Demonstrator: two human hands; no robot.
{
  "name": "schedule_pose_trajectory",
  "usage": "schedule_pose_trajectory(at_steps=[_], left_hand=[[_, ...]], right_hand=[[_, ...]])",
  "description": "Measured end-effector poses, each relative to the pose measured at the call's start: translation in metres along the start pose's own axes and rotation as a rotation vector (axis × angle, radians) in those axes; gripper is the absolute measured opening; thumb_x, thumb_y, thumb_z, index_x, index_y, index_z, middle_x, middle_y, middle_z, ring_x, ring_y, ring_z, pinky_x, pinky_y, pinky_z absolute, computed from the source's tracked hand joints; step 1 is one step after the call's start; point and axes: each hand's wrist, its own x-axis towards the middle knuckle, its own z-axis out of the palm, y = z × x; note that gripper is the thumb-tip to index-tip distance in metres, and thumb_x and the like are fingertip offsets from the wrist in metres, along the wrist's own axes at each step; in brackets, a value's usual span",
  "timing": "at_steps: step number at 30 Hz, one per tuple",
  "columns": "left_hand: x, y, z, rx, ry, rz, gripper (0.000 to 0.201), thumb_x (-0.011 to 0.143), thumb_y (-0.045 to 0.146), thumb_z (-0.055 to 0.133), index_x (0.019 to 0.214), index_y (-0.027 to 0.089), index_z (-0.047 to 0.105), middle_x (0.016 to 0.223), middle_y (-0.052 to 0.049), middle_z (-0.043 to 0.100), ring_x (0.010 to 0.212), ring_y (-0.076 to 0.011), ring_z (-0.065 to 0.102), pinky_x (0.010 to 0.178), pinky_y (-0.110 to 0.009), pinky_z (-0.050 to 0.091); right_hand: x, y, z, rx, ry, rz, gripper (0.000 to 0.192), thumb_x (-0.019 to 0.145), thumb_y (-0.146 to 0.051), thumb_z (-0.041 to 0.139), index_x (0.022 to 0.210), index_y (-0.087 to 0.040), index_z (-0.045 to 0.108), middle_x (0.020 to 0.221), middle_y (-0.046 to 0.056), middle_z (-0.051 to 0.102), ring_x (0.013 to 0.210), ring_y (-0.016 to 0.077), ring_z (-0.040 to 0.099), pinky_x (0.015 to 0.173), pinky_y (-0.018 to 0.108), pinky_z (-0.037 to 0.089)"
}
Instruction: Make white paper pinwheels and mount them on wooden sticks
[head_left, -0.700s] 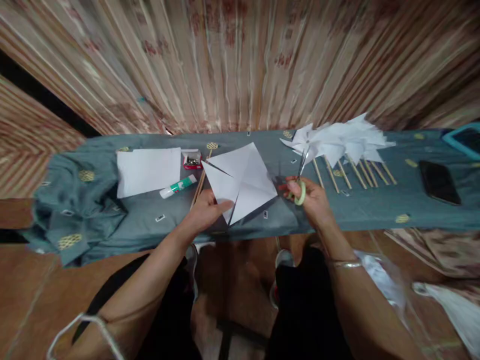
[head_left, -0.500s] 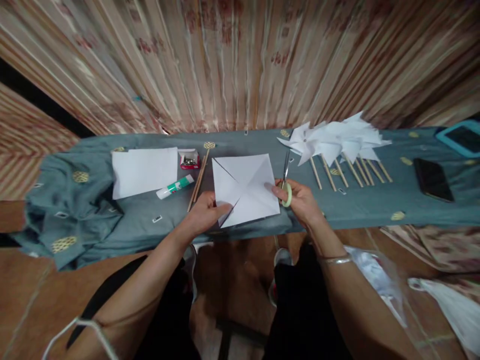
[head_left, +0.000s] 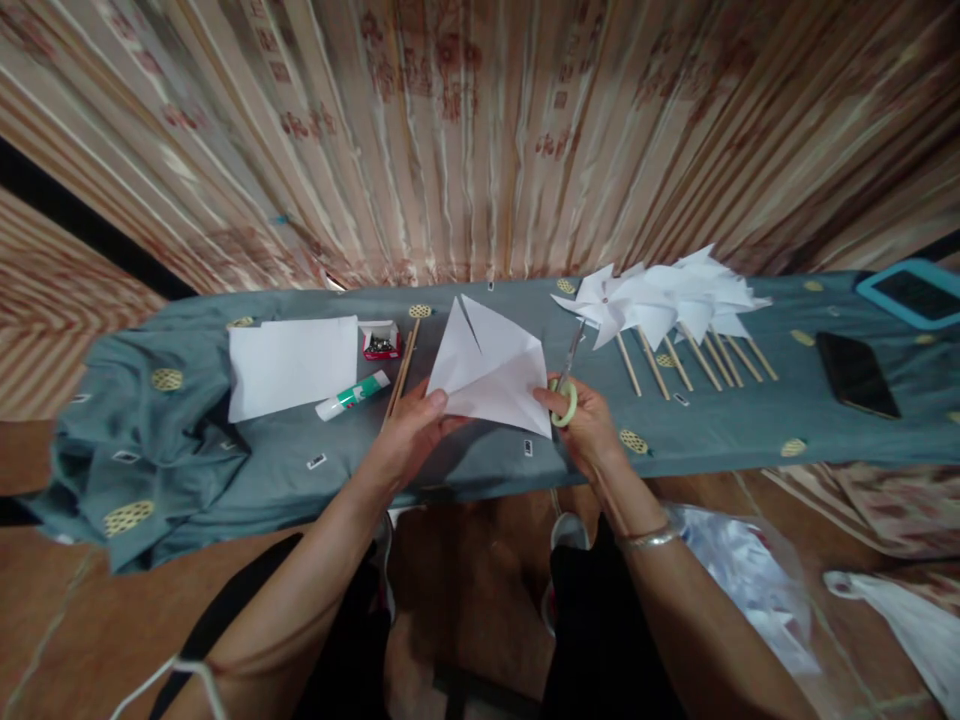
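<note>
A square of white paper [head_left: 491, 365] with a slit running in from its far left corner is held above the cloth, tilted and bent. My left hand [head_left: 416, 425] pinches its near left edge between thumb and fingers. My right hand [head_left: 585, 425] grips the paper's right edge with the thumb. Hooked in that same hand are scissors [head_left: 564, 400] with pale green handles, their blades pointing away from me. Just left of the paper lie thin wooden sticks [head_left: 405, 365], partly behind my left hand.
On the cloth-covered table [head_left: 465, 470], a stack of white paper [head_left: 292, 368], a glue stick [head_left: 352, 395] and a red box of small metal pieces [head_left: 380, 342] lie left. Several paper pinwheels on sticks [head_left: 667, 300], a phone [head_left: 857, 375] and a blue-framed device [head_left: 915, 293] lie right.
The paper has turned and tilted in my hands, its near left part now bent up. My right hand has moved slightly left and down with the scissors still in it.
</note>
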Motion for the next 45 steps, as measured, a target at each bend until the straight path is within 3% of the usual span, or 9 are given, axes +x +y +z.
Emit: schedule_pose_trajectory(at_steps=[4,11,16,19,23,27,32,34,45], left_hand=[[0.003,-0.008,0.006,-0.089,0.077,0.003,0.049,0.056,0.026,0.090,0.100,0.022,0.070,0.097,-0.002,0.075,0.093,-0.0212,0.070,0.084,-0.035,0.056],[0.012,-0.007,0.002,-0.346,0.169,-0.080,0.035,0.058,0.031,0.089,0.084,0.020,0.069,0.088,0.001,0.074,0.091,-0.0168,0.069,0.091,-0.034,0.054],[0.016,-0.018,0.007,-0.169,0.184,-0.090,0.040,0.058,0.029,0.088,0.091,0.019,0.069,0.098,-0.004,0.075,0.096,-0.0220,0.068,0.091,-0.038,0.053],[0.021,-0.026,0.008,-0.056,0.248,0.010,0.047,0.057,0.023,0.087,0.099,0.020,0.068,0.104,-0.006,0.075,0.101,-0.0265,0.068,0.095,-0.041,0.051],[0.029,-0.027,-0.004,0.076,0.361,0.137,0.046,0.056,0.022,0.085,0.099,0.017,0.067,0.103,-0.008,0.075,0.096,-0.0253,0.068,0.095,-0.040,0.051],[0.035,-0.014,-0.020,0.177,0.454,0.206,0.037,0.060,0.025,0.083,0.092,0.015,0.068,0.094,-0.006,0.075,0.087,-0.0212,0.068,0.088,-0.035,0.052],[0.037,0.005,-0.031,0.129,0.461,0.257,0.033,0.060,0.023,0.082,0.088,0.017,0.067,0.082,-0.001,0.071,0.082,-0.0167,0.067,0.083,-0.030,0.052],[0.037,0.009,-0.033,0.092,0.454,0.254,0.037,0.059,0.023,0.083,0.091,0.017,0.067,0.081,-0.001,0.071,0.083,-0.0168,0.067,0.083,-0.030,0.051],[0.034,0.000,-0.036,0.137,0.435,0.267,0.035,0.059,0.021,0.081,0.092,0.017,0.067,0.080,-0.001,0.072,0.074,-0.0151,0.064,0.076,-0.027,0.052]], right_hand=[[0.001,0.010,0.015,0.037,0.031,-0.018,0.040,0.043,-0.033,0.092,0.072,-0.021,0.068,0.062,-0.007,0.064,0.056,0.0101,0.053,0.059,0.025,0.043],[0.008,0.016,0.026,0.077,0.060,-0.045,0.039,0.045,-0.036,0.091,0.069,-0.021,0.063,0.064,-0.007,0.063,0.059,0.0097,0.053,0.062,0.026,0.045],[0.010,0.020,0.033,0.061,0.066,-0.028,0.043,0.043,-0.032,0.092,0.074,-0.022,0.065,0.065,-0.007,0.064,0.058,0.0092,0.053,0.060,0.025,0.045],[0.008,0.023,0.041,0.007,0.047,-0.043,0.045,0.043,-0.034,0.092,0.078,-0.022,0.066,0.068,-0.007,0.066,0.058,0.0101,0.054,0.059,0.026,0.046],[0.003,0.023,0.048,-0.117,-0.080,-0.028,0.044,0.049,-0.047,0.090,0.074,-0.020,0.066,0.059,-0.007,0.059,0.053,0.0087,0.050,0.053,0.024,0.042],[-0.006,0.018,0.045,-0.250,-0.296,0.099,0.055,0.059,-0.067,0.078,0.082,-0.018,0.068,0.064,0.001,0.068,0.056,0.0114,0.056,0.052,0.024,0.040],[-0.019,0.014,0.035,-0.347,-0.683,0.264,0.057,0.072,-0.067,0.070,0.096,-0.015,0.068,0.073,0.004,0.071,0.059,0.0125,0.056,0.056,0.025,0.042],[-0.022,0.015,0.032,-0.357,-0.777,0.315,0.056,0.076,-0.065,0.067,0.102,-0.015,0.067,0.075,0.005,0.071,0.060,0.0129,0.056,0.056,0.026,0.042],[-0.021,0.015,0.034,-0.387,-0.798,0.335,0.057,0.075,-0.066,0.067,0.102,-0.016,0.067,0.075,0.004,0.070,0.060,0.0130,0.056,0.056,0.026,0.042]])
